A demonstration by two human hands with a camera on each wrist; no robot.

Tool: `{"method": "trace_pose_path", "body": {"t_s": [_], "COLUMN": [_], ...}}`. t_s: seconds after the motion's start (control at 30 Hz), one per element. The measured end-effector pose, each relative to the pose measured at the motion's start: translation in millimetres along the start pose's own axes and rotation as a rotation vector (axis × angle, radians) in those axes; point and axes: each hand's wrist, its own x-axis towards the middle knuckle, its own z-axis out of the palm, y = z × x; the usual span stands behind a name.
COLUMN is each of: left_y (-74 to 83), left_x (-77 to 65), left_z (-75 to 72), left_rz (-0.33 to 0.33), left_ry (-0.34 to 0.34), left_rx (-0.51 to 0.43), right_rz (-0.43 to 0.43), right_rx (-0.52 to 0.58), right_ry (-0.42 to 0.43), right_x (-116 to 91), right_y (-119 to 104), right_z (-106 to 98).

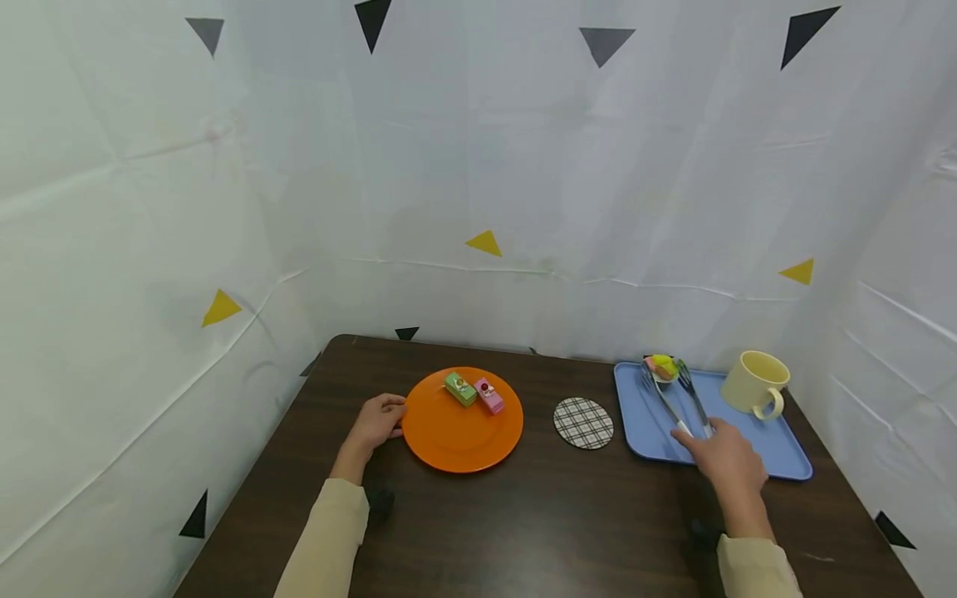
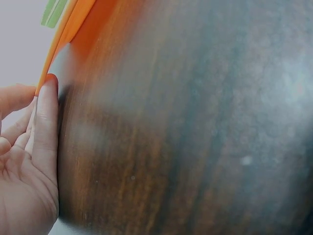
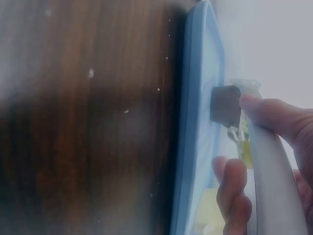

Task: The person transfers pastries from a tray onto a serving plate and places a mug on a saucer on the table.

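Observation:
My left hand (image 1: 377, 423) pinches the left rim of an orange plate (image 1: 463, 444), thumb on top and fingers beneath. On the plate lie a small green block (image 1: 459, 388) and a small pink block (image 1: 489, 395), each with a printed picture. My right hand (image 1: 728, 461) grips a pair of tongs with white handles (image 3: 274, 186) and metal ends (image 1: 695, 394), held apart over a blue tray (image 1: 650, 444). The tong tips reach both sides of a small pink, yellow and brown item (image 1: 662, 367) at the tray's back edge.
A pale yellow mug (image 1: 751, 384) stands on the tray's right side. Between plate and tray lies a round checked coaster (image 1: 583, 423). The dark wooden table (image 1: 523, 523) backs onto white sheeting (image 1: 449, 166) with coloured triangles.

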Motion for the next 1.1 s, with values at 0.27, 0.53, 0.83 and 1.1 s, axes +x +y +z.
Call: {"method": "trace_pose_path", "body": {"t_s": [0.27, 0.53, 0.83, 1.1], "left_y": [-1.3, -2.4, -4.6, -1.8], "left_x": [2.8, 3.9, 3.2, 1.2], "left_z": [0.6, 0.8, 2.8, 2.4], "left_rz": [-0.005, 0.002, 0.002, -0.001], "left_ry": [-0.006, 0.003, 0.016, 0.018], "left_rx": [-0.007, -0.019, -0.012, -0.01], "right_rz": [-0.021, -0.029, -0.033, -0.009], "right_rx": [0.002, 0.035, 0.039, 0.037], "right_ry": [-0.013, -0.022, -0.019, -0.008], "right_x": [4.7, 3.2, 1.3, -1.5], "right_y": [-1.3, -4.3, 0.6, 3.7], "right_z": [-2.4, -1.2, 2.7, 1.8]}}
